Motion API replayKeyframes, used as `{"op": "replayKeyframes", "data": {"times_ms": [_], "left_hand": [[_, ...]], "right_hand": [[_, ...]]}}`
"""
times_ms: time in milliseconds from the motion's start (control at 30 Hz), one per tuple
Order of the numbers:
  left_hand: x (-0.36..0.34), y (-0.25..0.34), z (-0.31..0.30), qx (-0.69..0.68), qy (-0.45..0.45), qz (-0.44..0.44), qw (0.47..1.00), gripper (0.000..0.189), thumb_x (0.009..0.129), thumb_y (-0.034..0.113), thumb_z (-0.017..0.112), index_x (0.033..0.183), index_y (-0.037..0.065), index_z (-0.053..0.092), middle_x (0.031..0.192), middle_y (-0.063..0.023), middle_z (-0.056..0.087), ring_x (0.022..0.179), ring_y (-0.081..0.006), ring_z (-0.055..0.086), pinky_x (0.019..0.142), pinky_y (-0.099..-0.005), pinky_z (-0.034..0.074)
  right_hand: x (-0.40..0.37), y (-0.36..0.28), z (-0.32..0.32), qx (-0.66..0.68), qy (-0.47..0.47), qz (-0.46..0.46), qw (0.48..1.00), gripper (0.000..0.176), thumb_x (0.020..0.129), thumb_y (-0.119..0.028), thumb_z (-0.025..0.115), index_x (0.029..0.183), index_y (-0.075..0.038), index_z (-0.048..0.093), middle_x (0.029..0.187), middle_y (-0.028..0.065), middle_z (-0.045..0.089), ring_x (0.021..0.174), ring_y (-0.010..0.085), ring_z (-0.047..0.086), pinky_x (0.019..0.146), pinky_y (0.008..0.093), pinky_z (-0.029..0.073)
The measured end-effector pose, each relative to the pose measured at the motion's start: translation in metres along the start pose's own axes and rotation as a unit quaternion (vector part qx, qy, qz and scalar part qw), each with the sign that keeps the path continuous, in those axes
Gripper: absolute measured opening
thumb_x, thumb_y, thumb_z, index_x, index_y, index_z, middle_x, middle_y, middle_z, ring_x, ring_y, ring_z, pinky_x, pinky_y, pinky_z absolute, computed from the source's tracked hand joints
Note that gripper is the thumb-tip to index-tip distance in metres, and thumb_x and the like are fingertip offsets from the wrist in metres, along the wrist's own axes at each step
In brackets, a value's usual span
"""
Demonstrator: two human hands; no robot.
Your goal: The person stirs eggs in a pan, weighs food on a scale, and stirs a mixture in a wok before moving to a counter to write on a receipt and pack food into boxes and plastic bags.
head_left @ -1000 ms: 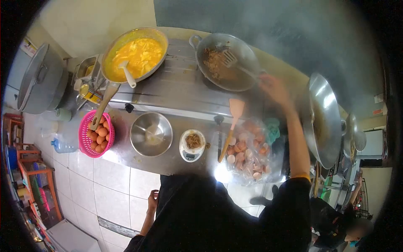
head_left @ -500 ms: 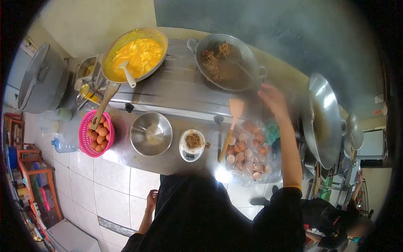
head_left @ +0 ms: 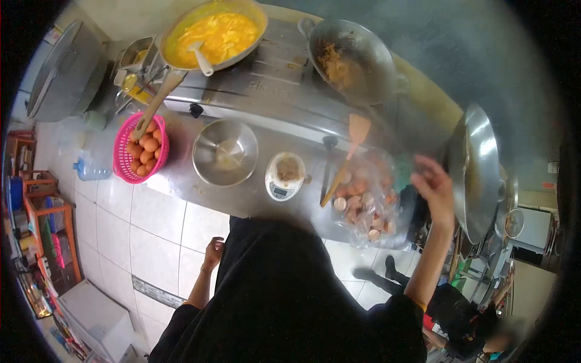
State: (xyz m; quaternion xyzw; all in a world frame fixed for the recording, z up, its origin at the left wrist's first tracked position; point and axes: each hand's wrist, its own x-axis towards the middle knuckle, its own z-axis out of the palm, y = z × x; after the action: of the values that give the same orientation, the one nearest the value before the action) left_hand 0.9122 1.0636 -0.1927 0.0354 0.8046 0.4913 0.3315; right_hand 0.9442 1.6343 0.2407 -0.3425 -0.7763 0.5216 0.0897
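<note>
At the right of the frame, our right hand (head_left: pixel 434 186) is in the air, fingers parted and loosely bent, gripping nothing we can see; it hovers between the clear bag of eggshells (head_left: pixel 366 209) and the big wok (head_left: pixel 486 190). Our left hand (head_left: pixel 213 252) hangs over the floor, lower left of centre, loosely curled, apparently empty and perhaps simply at rest. Beside the shells lies an orange spatula (head_left: pixel 356 133), its handle towards us, probably for easy reach. Farther left, a scale (head_left: pixel 280 192) bears brown food (head_left: pixel 287 170), likely for weighing, near a steel bowl (head_left: pixel 207 160). At upper centre, the small wok (head_left: pixel 380 63) holds brown food; at upper left, a white spatula (head_left: pixel 202 60) leans on the frying pan (head_left: pixel 173 45), seemingly to spare its grip from the egg (head_left: pixel 227 33). The pan's handle juts over the pink basket (head_left: pixel 123 162).
</note>
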Motion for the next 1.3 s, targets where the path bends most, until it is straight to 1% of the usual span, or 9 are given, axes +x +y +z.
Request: {"op": "replayKeyframes", "data": {"times_ms": [67,300,367,600,667,700,933,1133,1300], "left_hand": [[0.002,-0.012,-0.003,0.023,-0.017,0.036,0.999,0.024,0.086,0.006,0.049,0.109,0.001,0.054,0.085,-0.0156,0.066,0.080,-0.0252,0.065,0.072,-0.0335,0.051],[-0.005,0.015,-0.014,0.007,-0.049,-0.059,0.997,0.023,0.085,0.002,0.048,0.107,0.001,0.054,0.082,-0.0123,0.066,0.080,-0.0206,0.065,0.071,-0.0320,0.051],[-0.001,0.011,-0.020,0.016,-0.061,-0.045,0.997,0.023,0.085,0.002,0.048,0.107,0.001,0.054,0.081,-0.0119,0.066,0.079,-0.0203,0.065,0.071,-0.0318,0.051],[0.025,0.031,-0.048,0.052,-0.060,-0.003,0.997,0.022,0.084,0.001,0.051,0.106,0.003,0.055,0.080,-0.0107,0.066,0.078,-0.0187,0.064,0.071,-0.0312,0.051],[0.028,0.033,-0.051,0.088,-0.050,-0.028,0.994,0.024,0.087,-0.003,0.052,0.108,0.007,0.054,0.085,-0.0059,0.064,0.077,-0.0126,0.061,0.067,-0.0268,0.051],[0.030,0.032,-0.051,0.074,-0.040,-0.033,0.996,0.021,0.085,0.002,0.052,0.106,0.004,0.055,0.081,-0.0108,0.066,0.077,-0.0195,0.064,0.070,-0.0317,0.052],[0.027,0.038,-0.049,0.121,-0.069,0.010,0.990,0.022,0.086,0.003,0.051,0.107,0.003,0.055,0.084,-0.0126,0.067,0.081,-0.0231,0.065,0.073,-0.0334,0.052],[0.035,0.020,-0.045,0.096,-0.078,-0.007,0.992,0.023,0.085,0.002,0.051,0.108,0.003,0.055,0.084,-0.0130,0.067,0.082,-0.0225,0.065,0.074,-0.0336,0.052],[0.034,0.045,-0.041,0.109,-0.066,-0.009,0.992,0.022,0.085,0.002,0.051,0.106,0.003,0.056,0.082,-0.0119,0.066,0.081,-0.0211,0.064,0.074,-0.0322,0.051]], "right_hand": [[-0.024,0.016,0.003,-0.018,-0.024,0.018,0.999,0.039,0.079,-0.004,0.068,0.117,-0.003,0.058,0.074,-0.0030,0.060,0.065,0.0028,0.051,0.057,0.0169,0.038],[-0.092,0.065,0.055,0.056,-0.045,0.089,0.993,0.038,0.078,-0.003,0.069,0.115,-0.005,0.059,0.072,-0.0033,0.060,0.062,0.0018,0.050,0.054,0.0182,0.038],[-0.102,0.074,0.066,-0.095,-0.066,0.038,0.993,0.038,0.078,-0.004,0.070,0.115,-0.007,0.059,0.070,-0.0013,0.061,0.060,0.0038,0.052,0.053,0.0202,0.041],[-0.108,0.092,0.100,-0.320,-0.013,-0.135,0.938,0.037,0.077,-0.011,0.070,0.113,-0.011,0.060,0.070,0.0121,0.062,0.059,0.0214,0.062,0.056,0.0314,0.048],[-0.110,0.089,0.100,-0.325,-0.013,-0.115,0.939,0.037,0.077,-0.011,0.070,0.113,-0.011,0.060,0.074,0.0124,0.064,0.062,0.0243,0.063,0.057,0.0336,0.049],[-0.111,0.087,0.101,-0.321,-0.005,-0.127,0.938,0.036,0.078,-0.011,0.069,0.113,-0.011,0.060,0.074,0.0118,0.063,0.062,0.0240,0.062,0.058,0.0341,0.048],[-0.116,0.090,0.098,-0.398,-0.017,-0.199,0.896,0.036,0.080,-0.010,0.065,0.116,-0.012,0.058,0.075,0.0088,0.062,0.064,0.0224,0.061,0.058,0.0359,0.048],[-0.120,0.089,0.099,-0.418,-0.021,-0.185,0.889,0.036,0.082,-0.011,0.065,0.117,-0.012,0.058,0.075,0.0082,0.062,0.064,0.0226,0.061,0.058,0.0353,0.049],[-0.116,0.099,0.102,-0.334,-0.011,-0.169,0.927,0.037,0.081,-0.010,0.065,0.117,-0.012,0.058,0.081,0.0089,0.064,0.064,0.0239,0.061,0.057,0.0350,0.049]]}}
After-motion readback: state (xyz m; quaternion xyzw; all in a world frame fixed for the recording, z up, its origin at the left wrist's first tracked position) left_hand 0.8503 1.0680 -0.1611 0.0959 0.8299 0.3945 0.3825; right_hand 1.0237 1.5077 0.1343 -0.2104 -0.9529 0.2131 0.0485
